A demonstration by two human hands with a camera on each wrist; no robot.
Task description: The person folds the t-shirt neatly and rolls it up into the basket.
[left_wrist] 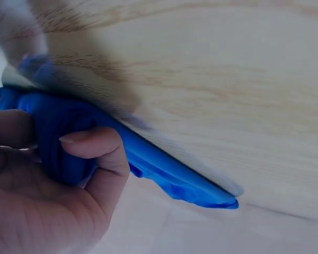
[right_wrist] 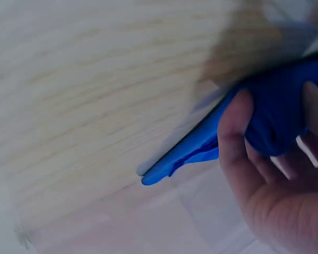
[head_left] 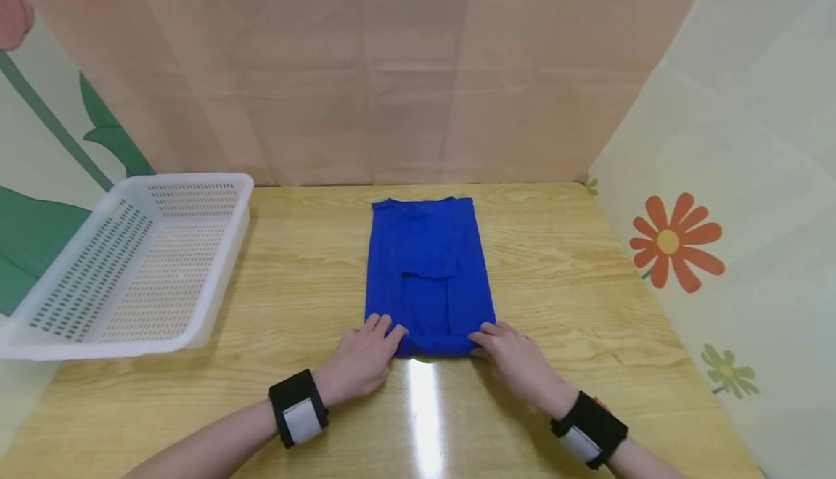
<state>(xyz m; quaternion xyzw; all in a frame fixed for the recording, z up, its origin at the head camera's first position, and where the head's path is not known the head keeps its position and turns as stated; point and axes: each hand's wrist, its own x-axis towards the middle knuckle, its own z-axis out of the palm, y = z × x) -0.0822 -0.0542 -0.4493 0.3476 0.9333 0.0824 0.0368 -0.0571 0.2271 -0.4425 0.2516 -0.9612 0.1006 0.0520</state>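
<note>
A blue garment (head_left: 424,247), folded into a narrow upright rectangle, lies flat on the wooden table. Its near edge is rolled into a thick band. At the left end of that band my left hand (head_left: 362,355) pinches the cloth; in the left wrist view, the thumb and fingers curl round the rolled blue cloth (left_wrist: 69,137). My right hand (head_left: 519,363) grips the right end of the same edge, and the right wrist view shows its fingers round the blue roll (right_wrist: 275,116). Each wrist wears a black band with a pale patch.
A white perforated plastic basket (head_left: 225,276) stands at the table's left side, with nothing seen inside it. Bare wood table (head_left: 313,261) surrounds the garment. A pinkish cloth backdrop (head_left: 418,87) rises behind the table, and a flower-printed sheet (head_left: 751,138) hangs on the right.
</note>
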